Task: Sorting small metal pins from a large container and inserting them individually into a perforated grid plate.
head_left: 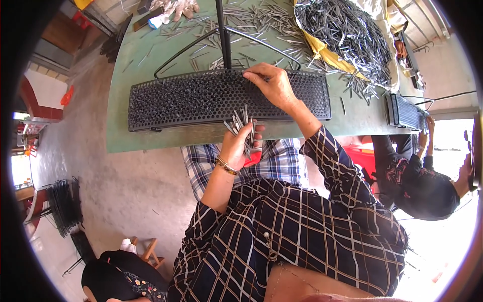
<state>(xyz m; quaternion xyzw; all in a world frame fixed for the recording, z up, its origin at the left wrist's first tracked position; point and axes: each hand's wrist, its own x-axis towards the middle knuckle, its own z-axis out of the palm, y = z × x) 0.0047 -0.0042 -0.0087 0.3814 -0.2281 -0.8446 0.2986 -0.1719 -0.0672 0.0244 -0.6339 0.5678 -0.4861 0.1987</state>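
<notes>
A bunch of thin grey metal strips (240, 122) fans out of my left hand (235, 146), which is closed around it just below the near edge of a long black perforated tray (201, 103). The tray is full of small round holes and lies along the front of the green table. Over the right half of it, my right hand (275, 86) has thumb and forefinger pinched together at the holes. Whatever sits between those fingertips is hidden. Many holes on the tray's left side look filled with dark pieces.
A black metal stand (225, 40) rises behind the tray. Loose strips (266, 25) cover the back of the green table (131, 90); a sack (347, 35) heaped with strips stands at right. Gloves (178, 7) lie far left. Another person (420, 181) works at a similar tray (410, 113).
</notes>
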